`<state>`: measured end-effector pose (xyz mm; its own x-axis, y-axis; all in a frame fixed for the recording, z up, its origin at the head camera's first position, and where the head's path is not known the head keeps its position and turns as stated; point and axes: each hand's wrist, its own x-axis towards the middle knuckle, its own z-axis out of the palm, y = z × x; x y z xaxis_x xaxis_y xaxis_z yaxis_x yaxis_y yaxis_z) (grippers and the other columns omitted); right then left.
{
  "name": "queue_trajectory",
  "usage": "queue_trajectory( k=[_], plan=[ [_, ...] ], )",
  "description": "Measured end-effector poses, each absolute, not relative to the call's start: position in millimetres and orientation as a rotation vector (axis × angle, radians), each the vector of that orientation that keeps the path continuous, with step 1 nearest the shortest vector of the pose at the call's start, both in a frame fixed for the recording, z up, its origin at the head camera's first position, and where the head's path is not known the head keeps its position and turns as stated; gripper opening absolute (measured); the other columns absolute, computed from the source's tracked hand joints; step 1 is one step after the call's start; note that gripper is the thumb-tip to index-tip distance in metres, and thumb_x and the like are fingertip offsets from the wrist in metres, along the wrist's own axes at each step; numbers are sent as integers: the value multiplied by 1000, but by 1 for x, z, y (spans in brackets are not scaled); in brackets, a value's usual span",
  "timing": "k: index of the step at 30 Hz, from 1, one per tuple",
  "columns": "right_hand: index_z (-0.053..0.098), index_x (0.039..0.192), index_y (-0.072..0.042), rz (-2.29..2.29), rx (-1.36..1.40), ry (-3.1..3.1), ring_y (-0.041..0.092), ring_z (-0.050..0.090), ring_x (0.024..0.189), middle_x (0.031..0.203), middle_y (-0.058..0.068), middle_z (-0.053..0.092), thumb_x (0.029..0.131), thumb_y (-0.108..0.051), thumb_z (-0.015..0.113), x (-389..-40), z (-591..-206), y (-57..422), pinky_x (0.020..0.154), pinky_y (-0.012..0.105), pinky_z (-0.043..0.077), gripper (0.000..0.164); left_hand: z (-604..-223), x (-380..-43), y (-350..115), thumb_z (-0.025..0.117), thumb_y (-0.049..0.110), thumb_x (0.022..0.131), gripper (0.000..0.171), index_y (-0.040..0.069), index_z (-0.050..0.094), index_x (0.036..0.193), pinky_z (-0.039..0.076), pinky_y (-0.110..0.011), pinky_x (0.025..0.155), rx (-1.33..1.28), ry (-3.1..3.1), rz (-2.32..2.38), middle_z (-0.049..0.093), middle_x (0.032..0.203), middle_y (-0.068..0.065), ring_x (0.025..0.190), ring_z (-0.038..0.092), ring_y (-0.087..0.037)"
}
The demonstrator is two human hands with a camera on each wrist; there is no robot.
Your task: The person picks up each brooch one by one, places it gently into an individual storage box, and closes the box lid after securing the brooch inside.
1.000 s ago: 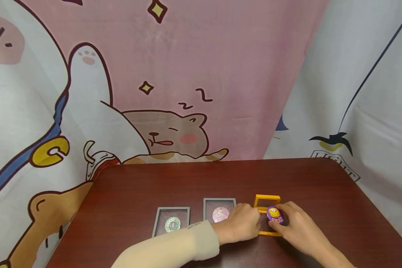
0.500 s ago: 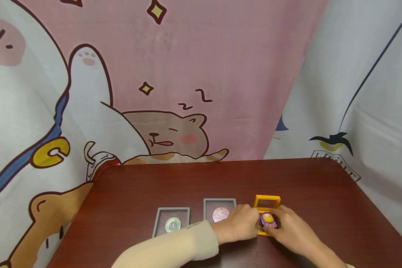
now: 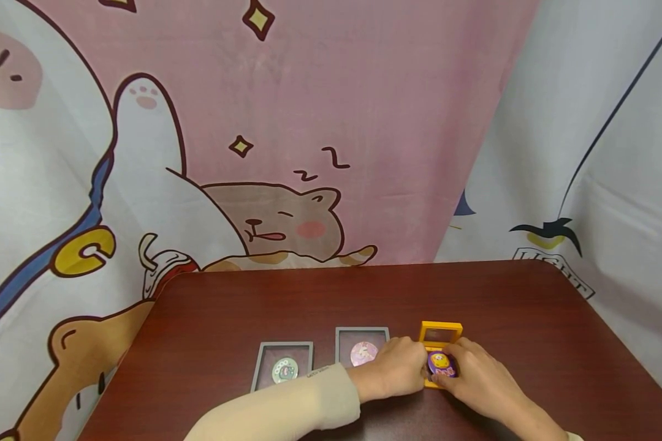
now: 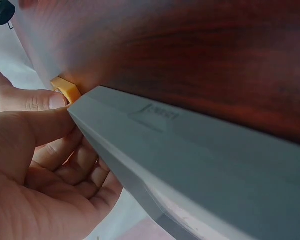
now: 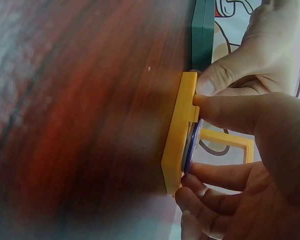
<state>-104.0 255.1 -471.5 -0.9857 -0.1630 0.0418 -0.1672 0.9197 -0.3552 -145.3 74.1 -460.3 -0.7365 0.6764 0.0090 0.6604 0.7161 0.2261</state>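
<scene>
A small yellow hinged case (image 3: 441, 324) stands open on the table, its framed lid raised at the back. In its base lies a round purple badge (image 3: 440, 363) with a yellow cartoon figure, slightly tilted in the right wrist view, one edge above the rim. My right hand (image 3: 482, 376) holds this badge by its edge, thumb at the front and fingers behind. With fingers curled, my left hand (image 3: 397, 367) grips the left side of the case; its thumb shows at the case's end in the right wrist view. The left hand hides the case's left edge in the head view.
Left of the case lies a grey frame (image 3: 362, 329) with a pink round badge (image 3: 363, 353), partly behind the left hand. Further left is another grey frame (image 3: 286, 343) with a pale green badge (image 3: 284, 370). The brown table (image 3: 309, 300) meets a printed curtain (image 3: 397, 122) behind.
My right hand has moved left and down, bringing the purple badge from over the case's right side into its base. The left hand has stayed on the case.
</scene>
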Motion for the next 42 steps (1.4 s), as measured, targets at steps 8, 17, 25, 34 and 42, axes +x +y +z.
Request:
queue_trajectory(
  k=[8, 17, 25, 34, 42],
  plan=[
    [75, 113, -5, 565, 292, -3038, 20, 61, 90, 106, 4, 66, 79, -42, 90, -102, -471, 256, 68, 46, 54, 52, -461, -145, 73, 81, 18, 82, 39, 21, 53, 55, 38, -25, 49, 1109, 2839, 341, 47, 52, 9, 49, 45, -9],
    [75, 99, -8, 674, 173, -2996, 14, 53, 72, 93, -2, 65, 86, -23, 85, -102, -447, 269, 59, 33, 45, 22, -463, -145, 73, 80, 18, 82, 39, 20, 52, 55, 38, -25, 46, 1136, 2864, 340, 49, 52, 9, 47, 44, -9],
    [76, 96, -10, 699, 165, -2802, 14, 54, 70, 85, -2, 65, 86, -14, 83, -108, -435, 276, 56, 28, 44, 12, -463, -146, 73, 81, 17, 82, 37, 20, 55, 55, 39, -25, 47, 1130, 2858, 359, 53, 54, 7, 48, 45, -9],
    [77, 106, -6, 731, 179, -2726, 14, 54, 69, 88, 0, 67, 91, -13, 80, -123, -438, 280, 57, 29, 44, 17, -463, -145, 73, 80, 18, 84, 40, 20, 54, 53, 39, -26, 46, 1125, 2862, 353, 52, 53, 8, 47, 45, -9],
    [78, 110, -3, 784, 171, -2771, 15, 51, 66, 91, 3, 70, 96, -18, 76, -127, -443, 283, 54, 28, 41, 20, -470, -149, 74, 79, 19, 85, 38, 20, 56, 54, 45, -27, 50, 1154, 2862, 357, 54, 55, 7, 49, 48, -8]
  ],
)
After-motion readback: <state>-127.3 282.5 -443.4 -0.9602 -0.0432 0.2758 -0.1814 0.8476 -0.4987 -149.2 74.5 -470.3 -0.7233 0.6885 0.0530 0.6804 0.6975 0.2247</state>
